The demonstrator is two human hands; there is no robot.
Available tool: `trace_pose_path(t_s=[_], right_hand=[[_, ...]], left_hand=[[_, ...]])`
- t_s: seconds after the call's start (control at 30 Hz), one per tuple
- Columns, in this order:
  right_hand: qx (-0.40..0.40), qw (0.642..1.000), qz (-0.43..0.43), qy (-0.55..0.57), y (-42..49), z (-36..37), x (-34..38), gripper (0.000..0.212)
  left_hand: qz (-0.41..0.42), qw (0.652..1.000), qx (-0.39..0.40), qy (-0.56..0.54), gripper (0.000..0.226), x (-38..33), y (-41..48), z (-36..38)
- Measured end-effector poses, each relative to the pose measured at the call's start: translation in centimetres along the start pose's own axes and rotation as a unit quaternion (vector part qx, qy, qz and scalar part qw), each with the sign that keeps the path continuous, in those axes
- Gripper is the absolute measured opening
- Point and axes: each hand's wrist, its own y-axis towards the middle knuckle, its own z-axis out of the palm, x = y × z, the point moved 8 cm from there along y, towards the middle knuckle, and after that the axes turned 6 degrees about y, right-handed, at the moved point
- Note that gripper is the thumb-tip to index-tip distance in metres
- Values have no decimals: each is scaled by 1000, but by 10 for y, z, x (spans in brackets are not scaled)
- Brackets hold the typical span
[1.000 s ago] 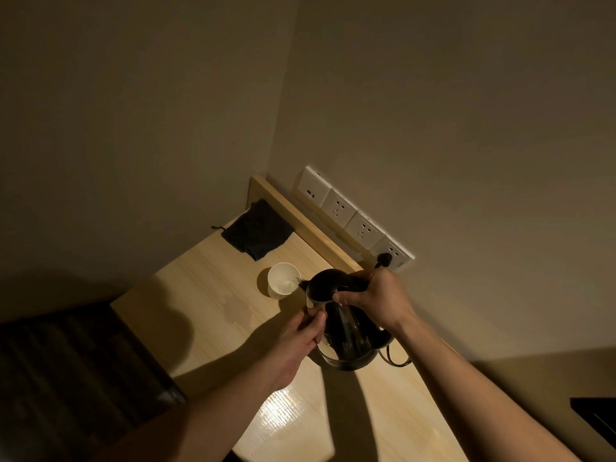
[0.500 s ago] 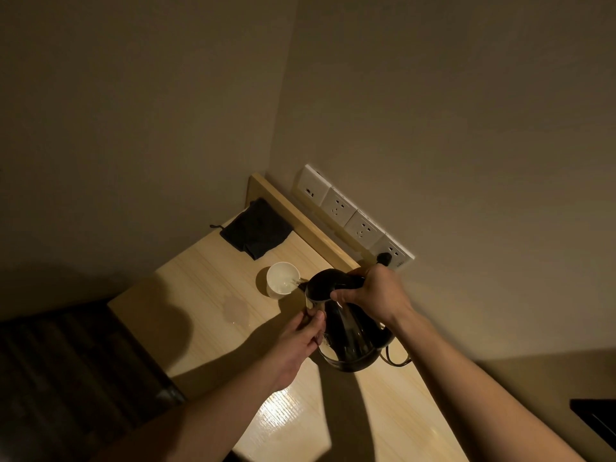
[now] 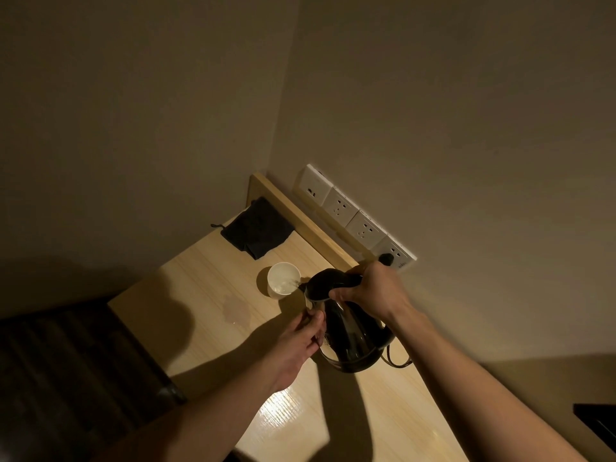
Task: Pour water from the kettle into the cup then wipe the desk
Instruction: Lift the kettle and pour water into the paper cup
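Head view: right hand (image 3: 370,291) clamped on the handle of the tilted kettle (image 3: 346,331), centre frame; left hand (image 3: 296,348) steadies its body, fingers touching. Water enters the cup (image 3: 283,280) just left. Best kept a slow tilt, spout over rim; cloth (image 3: 255,228) waits upper left on the surface (image 3: 200,295).

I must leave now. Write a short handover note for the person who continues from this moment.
Right hand: grip on the kettle handle, kettle tilted, spout at the cup.
Left hand: fingers touch the kettle's side.
Water is running into the cup; how full it is cannot be told.
Wet patch on the desk beside the cup. Dark cloth lies in the far corner.
Left: finish pouring, set the kettle down, wipe.
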Motion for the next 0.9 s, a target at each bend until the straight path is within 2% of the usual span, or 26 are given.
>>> trace_pose_path(t_s=[0.07, 0.37, 0.47, 0.57, 0.6, 0.67, 0.9], right_hand=[[3, 1000, 2, 1, 1, 0, 0, 49], [3, 1000, 5, 0, 4, 4, -5, 51], [8, 1000, 9, 5, 6, 7, -9, 50], [9, 1000, 10, 12, 7, 10, -12, 50], [8, 1000, 10, 15, 6, 10, -13, 51], [5, 999, 7, 38, 3, 10, -16, 50], [-43, 979, -19, 197, -35, 9, -47, 53]], left_hand=[[4, 1000, 1, -6, 77, -1, 1, 0], [6, 1000, -6, 4, 78, -4, -2, -1], [-1, 1000, -6, 11, 72, -4, -3, -1], [-5, 1000, 0, 17, 53, -7, -5, 1], [-4, 1000, -1, 19, 55, -7, -6, 1], [2, 1000, -4, 31, 62, -8, -7, 1], [85, 984, -57, 146, 52, -28, -11, 1]])
